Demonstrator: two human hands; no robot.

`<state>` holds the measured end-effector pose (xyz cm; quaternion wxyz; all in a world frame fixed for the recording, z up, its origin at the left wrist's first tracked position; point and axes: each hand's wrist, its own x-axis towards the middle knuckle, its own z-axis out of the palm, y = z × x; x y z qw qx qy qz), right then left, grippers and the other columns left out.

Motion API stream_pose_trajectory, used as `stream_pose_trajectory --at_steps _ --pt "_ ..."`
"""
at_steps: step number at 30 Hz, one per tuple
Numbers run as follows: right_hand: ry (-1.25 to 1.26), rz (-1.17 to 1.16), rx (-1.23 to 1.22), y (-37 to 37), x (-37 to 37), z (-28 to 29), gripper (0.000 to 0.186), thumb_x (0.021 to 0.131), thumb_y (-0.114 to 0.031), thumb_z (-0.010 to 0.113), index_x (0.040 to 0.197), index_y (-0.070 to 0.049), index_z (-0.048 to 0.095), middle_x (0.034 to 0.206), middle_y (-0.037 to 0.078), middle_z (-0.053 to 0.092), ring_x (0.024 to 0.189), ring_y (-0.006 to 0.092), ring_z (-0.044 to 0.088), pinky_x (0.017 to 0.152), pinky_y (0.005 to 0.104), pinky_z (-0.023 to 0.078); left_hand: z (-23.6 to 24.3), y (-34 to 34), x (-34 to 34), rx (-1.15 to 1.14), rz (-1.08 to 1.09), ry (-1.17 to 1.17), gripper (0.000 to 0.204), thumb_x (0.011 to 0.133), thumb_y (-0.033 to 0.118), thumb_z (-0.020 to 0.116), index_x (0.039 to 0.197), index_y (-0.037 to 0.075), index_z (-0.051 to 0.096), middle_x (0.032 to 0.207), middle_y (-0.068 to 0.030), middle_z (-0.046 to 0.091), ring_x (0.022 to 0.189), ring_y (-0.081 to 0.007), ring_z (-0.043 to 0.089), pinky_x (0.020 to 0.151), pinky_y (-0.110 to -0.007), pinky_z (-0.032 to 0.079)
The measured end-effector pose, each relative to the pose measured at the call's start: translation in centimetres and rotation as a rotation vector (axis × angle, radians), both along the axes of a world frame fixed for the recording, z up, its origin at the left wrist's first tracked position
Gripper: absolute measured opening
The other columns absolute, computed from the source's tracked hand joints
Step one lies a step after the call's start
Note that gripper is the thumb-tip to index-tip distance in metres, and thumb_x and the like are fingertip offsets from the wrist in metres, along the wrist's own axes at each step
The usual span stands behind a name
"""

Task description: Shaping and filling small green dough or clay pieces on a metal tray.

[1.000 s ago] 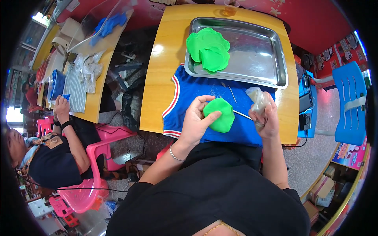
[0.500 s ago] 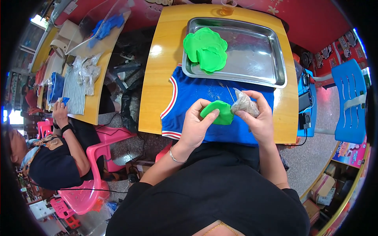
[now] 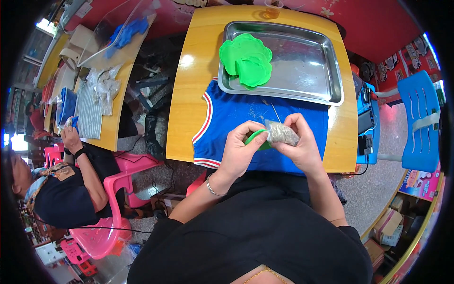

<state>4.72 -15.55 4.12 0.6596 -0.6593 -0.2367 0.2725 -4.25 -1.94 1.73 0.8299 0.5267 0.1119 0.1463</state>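
Observation:
Over the blue jersey (image 3: pixel 227 116) spread on the table, my left hand (image 3: pixel 239 150) pinches a bright green, thin flat piece (image 3: pixel 260 143) between thumb and fingers. My right hand (image 3: pixel 303 147) grips a small clear plastic bag (image 3: pixel 284 134) filled with greyish-brown, grainy stuff. The bag lies tilted, its narrow end touching the green piece near my left thumb. Part of the green piece is hidden by my left fingers. Just beyond the bag, a thin metal stick (image 3: pixel 275 112) rests on the jersey, with brownish crumbs scattered beside it.
A steel tray (image 3: pixel 312 98) holds a pile of similar green pieces (image 3: pixel 253 57). Behind it stands a clear cup of amber liquid (image 3: pixel 273 9). A blue chair (image 3: pixel 421 123) is at the right. Left, a person (image 3: pixel 71 189) works at another table beside a pink chair (image 3: pixel 113 189).
The plastic bag has tipped over and moved left, its narrow end now against the green piece. The green piece has turned more edge-on in my left hand.

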Motion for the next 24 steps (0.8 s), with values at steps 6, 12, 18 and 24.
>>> stream_pose_trajectory --at_steps 6,12,18,24 --pt "0.091 0.075 0.066 -0.5 0.2 -0.5 0.032 0.074 -0.005 0.07 0.091 -0.005 0.042 0.084 0.001 0.052 0.075 0.0058 0.049 0.064 0.0213 0.042 -0.1 0.0 0.0 -0.16 0.014 -0.023 0.006 0.087 0.007 0.06 0.085 0.002 0.059 0.081 -0.0003 0.06 0.075 -0.0051 0.053 0.069 -0.02 0.044" --pt "-0.239 -0.22 0.022 0.4 -0.4 0.3 0.027 0.077 -0.001 0.066 0.094 -0.002 0.046 0.084 0.002 0.055 0.075 0.008 0.055 0.067 0.0228 0.045 0.6 -0.6 -0.1 -0.417 -0.039 0.063 0.008 0.087 0.01 0.062 0.086 0.003 0.06 0.083 -0.0028 0.062 0.076 -0.007 0.057 0.069 -0.022 0.047" --pt "-0.089 -0.001 0.0 -0.2 0.1 0.2 0.036 0.077 -0.001 0.065 0.107 -0.003 0.046 0.086 0.002 0.055 0.08 0.0081 0.054 0.069 0.0232 0.044 0.5 -0.5 0.0 -0.43 0.01 0.053 0.009 0.086 0.012 0.063 0.085 0.003 0.061 0.081 -0.0022 0.062 0.076 -0.0065 0.057 0.068 -0.022 0.047" --pt "-0.067 0.007 0.023 -0.1 0.0 0.4 0.043 0.074 0.002 0.066 0.111 -0.004 0.046 0.088 0.004 0.057 0.076 0.0088 0.055 0.066 0.0207 0.044 0.2 -0.4 0.2 -0.197 0.035 0.011 0.01 0.085 0.012 0.064 0.081 0.003 0.062 0.078 0.0002 0.059 0.071 -0.0039 0.053 0.065 -0.019 0.042"
